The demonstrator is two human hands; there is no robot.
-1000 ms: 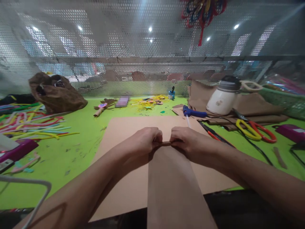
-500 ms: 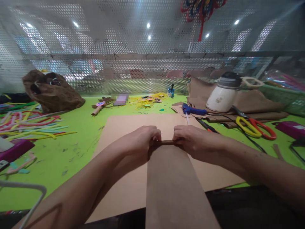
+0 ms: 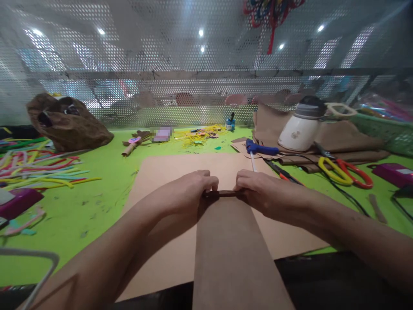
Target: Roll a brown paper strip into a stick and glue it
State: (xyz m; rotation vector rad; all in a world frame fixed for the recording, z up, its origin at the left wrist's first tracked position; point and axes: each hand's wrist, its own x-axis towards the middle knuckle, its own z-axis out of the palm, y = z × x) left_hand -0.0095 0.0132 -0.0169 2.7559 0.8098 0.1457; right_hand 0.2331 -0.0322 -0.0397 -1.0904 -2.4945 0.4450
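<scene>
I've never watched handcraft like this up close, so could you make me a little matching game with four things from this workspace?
Things:
1. Brown paper strip
2. Glue gun
3. Scissors
4. Bottle

Descriptions:
A. Yellow and orange-red
B. White below, dark on top
C. Rolled far end at the left hand and right hand
D. Mostly blue

Right pairs: 1-C, 2-D, 3-A, 4-B.

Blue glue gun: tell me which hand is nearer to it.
Right. The right hand is just below the blue glue gun in the view; the left hand is farther off, below and to its left.
</scene>
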